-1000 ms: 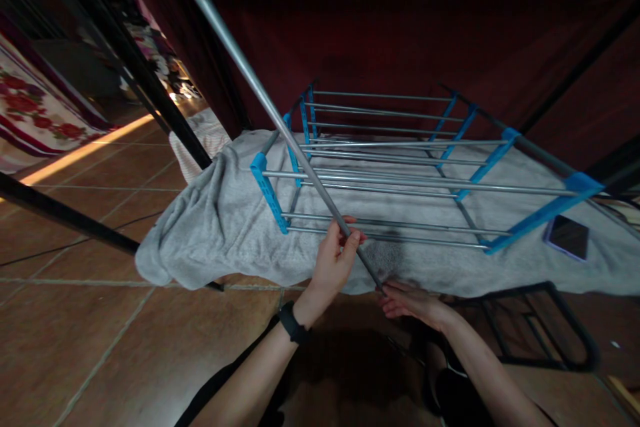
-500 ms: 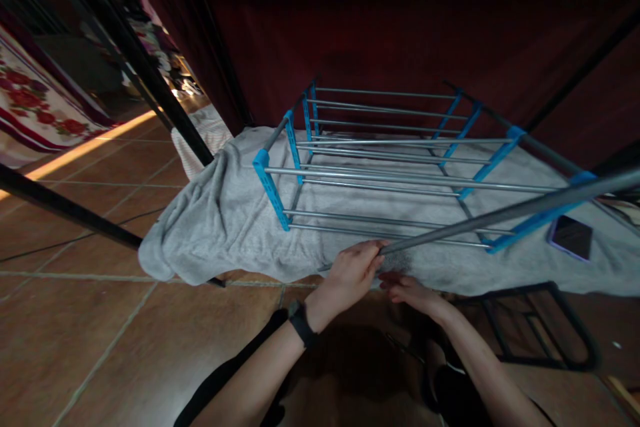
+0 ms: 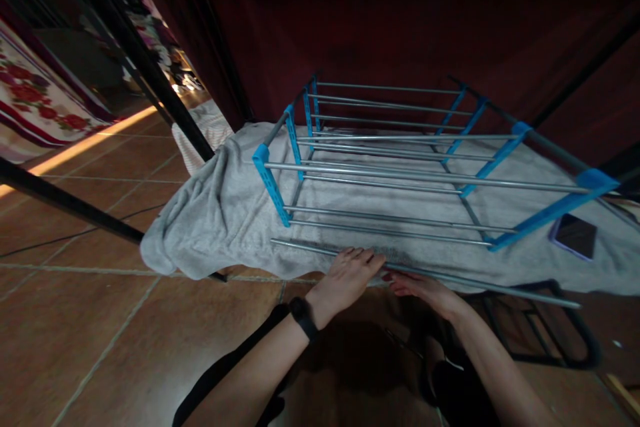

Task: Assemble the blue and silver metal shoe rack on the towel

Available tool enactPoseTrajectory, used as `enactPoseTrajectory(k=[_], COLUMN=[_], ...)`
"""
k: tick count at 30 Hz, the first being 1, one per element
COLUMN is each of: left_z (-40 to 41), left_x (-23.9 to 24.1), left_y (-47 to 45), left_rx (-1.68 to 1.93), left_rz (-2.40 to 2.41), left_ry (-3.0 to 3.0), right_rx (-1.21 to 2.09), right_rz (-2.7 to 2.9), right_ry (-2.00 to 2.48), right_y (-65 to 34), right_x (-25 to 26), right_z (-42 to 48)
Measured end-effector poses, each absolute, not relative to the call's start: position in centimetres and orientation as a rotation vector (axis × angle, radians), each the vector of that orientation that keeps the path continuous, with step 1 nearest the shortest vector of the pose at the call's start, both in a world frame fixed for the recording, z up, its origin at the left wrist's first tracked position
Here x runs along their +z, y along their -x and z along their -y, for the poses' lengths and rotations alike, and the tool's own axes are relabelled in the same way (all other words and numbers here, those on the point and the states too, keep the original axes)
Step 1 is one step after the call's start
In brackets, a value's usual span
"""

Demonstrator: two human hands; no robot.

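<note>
A thin grey metal tube point(image 3: 465, 278) lies almost level along the front edge of the grey blanket. My left hand point(image 3: 350, 273), with a dark watch on the wrist, is closed over the tube near its middle. Just to the right, my right hand point(image 3: 417, 288) is against the near side of the tube, its fingers stretched out to the left. Behind both hands, a rack point(image 3: 380, 175) of grey metal tubes and blue plastic side pieces rests on the blanket point(image 3: 220, 213).
A phone point(image 3: 575, 237) lies on the blanket by the rack's right end. Below, a black metal frame point(image 3: 575, 330) is on the tiled floor point(image 3: 100, 320). Black posts point(image 3: 185, 123) rise at the left, and a dark red panel point(image 3: 375, 27) stands behind the rack.
The tube's right end has swung down from in front of the rack, so the tube now lies nearly level. My left hand has kept its hold; my right hand has come up against the tube.
</note>
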State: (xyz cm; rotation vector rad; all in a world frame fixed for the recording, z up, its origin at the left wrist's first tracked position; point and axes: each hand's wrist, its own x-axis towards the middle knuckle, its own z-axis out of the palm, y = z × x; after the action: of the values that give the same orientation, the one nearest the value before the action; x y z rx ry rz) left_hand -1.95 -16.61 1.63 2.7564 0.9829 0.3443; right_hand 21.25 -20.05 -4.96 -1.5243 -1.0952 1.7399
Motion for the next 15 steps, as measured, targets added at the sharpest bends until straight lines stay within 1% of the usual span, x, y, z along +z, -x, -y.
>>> enactPoseTrajectory(k=[4,10,15], left_z=[16.4,16.5,16.0], left_x=[1.6,1.3,0.9], left_y=[2.2,2.3,2.5], left_rx=[0.248,0.251,0.221], left_rz=[-0.991,-0.994,-1.029], left_ry=[-2.858,-2.918,-2.923], right_rx=[1.824,1.924,1.849], right_rz=[0.990,0.773,0.561], right_ry=[1.357,1.143,1.028], right_y=[-21.3,-20.7,-19.7], right_x=[-4.1,-3.7,-3.4], right_z=[20.3,20.2,20.1])
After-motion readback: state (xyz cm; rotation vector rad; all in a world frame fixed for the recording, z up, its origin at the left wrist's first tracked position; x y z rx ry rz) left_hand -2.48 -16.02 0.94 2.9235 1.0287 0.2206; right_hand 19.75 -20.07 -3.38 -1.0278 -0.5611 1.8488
